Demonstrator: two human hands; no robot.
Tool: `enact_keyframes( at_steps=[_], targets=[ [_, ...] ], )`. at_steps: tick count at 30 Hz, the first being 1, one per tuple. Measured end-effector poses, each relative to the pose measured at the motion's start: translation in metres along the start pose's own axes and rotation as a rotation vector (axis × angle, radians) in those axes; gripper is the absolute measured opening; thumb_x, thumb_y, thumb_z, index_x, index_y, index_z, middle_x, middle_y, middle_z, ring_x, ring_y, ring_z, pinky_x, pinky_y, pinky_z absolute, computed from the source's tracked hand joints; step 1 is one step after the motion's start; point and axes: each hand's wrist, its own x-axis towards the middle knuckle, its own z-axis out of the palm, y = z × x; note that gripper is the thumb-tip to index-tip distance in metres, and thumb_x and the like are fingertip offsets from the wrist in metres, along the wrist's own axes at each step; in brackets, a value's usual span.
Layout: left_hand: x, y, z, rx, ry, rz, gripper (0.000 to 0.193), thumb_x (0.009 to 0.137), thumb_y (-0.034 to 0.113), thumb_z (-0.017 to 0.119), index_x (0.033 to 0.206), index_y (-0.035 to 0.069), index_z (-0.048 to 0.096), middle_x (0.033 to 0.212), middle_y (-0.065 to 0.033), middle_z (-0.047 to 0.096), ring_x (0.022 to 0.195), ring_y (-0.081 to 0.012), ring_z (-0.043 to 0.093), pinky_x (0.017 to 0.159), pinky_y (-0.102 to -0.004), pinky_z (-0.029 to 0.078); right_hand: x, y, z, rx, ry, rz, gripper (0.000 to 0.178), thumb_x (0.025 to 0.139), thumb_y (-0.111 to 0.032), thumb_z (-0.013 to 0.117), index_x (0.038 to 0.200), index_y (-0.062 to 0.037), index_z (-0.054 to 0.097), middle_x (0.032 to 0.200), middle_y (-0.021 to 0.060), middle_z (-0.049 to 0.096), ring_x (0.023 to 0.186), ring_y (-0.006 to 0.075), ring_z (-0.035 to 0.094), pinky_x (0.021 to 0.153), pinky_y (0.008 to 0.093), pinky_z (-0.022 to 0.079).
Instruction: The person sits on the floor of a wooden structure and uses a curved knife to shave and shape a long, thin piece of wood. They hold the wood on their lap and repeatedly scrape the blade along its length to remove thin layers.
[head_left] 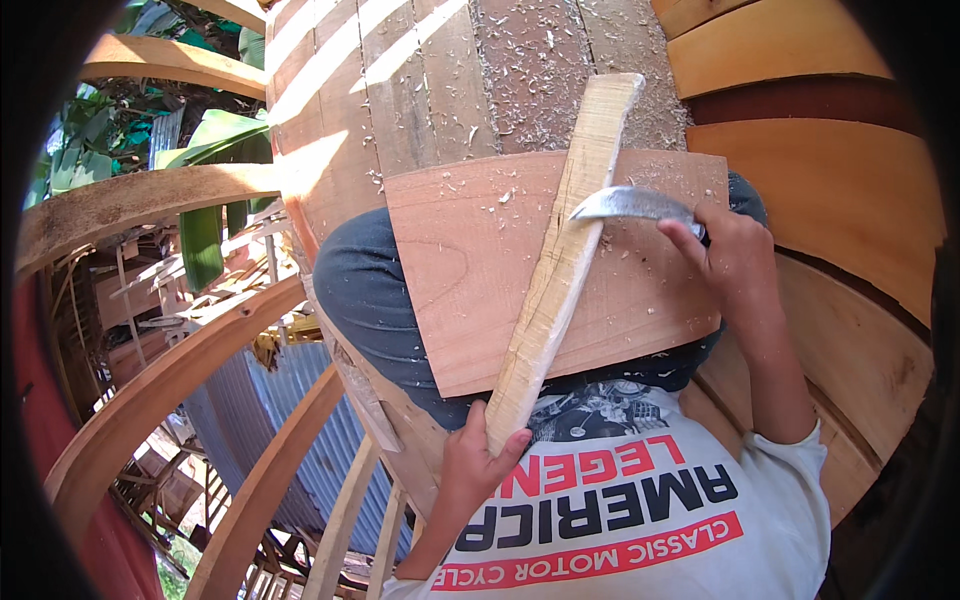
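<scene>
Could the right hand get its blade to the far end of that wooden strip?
Probably yes: the right hand holds the curved blade at the strip, and nothing visible stands between it and the far end.

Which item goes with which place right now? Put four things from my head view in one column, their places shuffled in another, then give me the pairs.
Things:
1. curved metal blade
2. pale wooden strip
3. reddish flat board
4. wood shavings

Places:
A. held at its near end by the left hand
B. strewn over the planks beyond the lap
C. at the right hand, its tip over the strip
D. lying across the dark trousers, beneath the strip

Pairs: 1-C, 2-A, 3-D, 4-B
</scene>
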Motion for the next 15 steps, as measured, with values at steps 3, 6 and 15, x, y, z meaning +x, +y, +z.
enact_keyframes(
  at_steps=[3,6,15],
  targets=[
    [0.003,0.001,0.0,-0.003,0.004,0.032,0.052,0.085,0.046,0.066,0.098,-0.001,0.049,0.073,-0.0231,0.064,0.07,-0.0393,0.068,0.057,-0.0389,0.051,-0.033,-0.032,0.006,0.065,-0.142,-0.277,0.057,0.081,-0.059,0.063,0.065,-0.0046,0.062,0.059,0.0152,0.061,0.055,0.032,0.063,0.051,0.0386,0.049],
    [0.001,0.006,-0.001,-0.022,0.0,0.02,0.052,0.086,0.045,0.066,0.098,-0.002,0.049,0.074,-0.0236,0.064,0.071,-0.0402,0.067,0.058,-0.0394,0.051,-0.012,-0.02,0.012,0.021,-0.036,-0.126,0.058,0.081,-0.06,0.061,0.064,-0.0051,0.06,0.056,0.0153,0.059,0.052,0.0315,0.063,0.05,0.0386,0.049],
    [0.0,0.004,0.001,-0.06,0.009,-0.01,0.054,0.085,0.047,0.067,0.1,-0.002,0.05,0.074,-0.0245,0.063,0.073,-0.0411,0.067,0.058,-0.0395,0.051,0.006,-0.006,0.017,0.075,0.133,-0.075,0.051,0.089,-0.051,0.058,0.073,-0.0028,0.063,0.06,0.0179,0.06,0.052,0.035,0.061,0.048,0.0398,0.048]
  ],
)
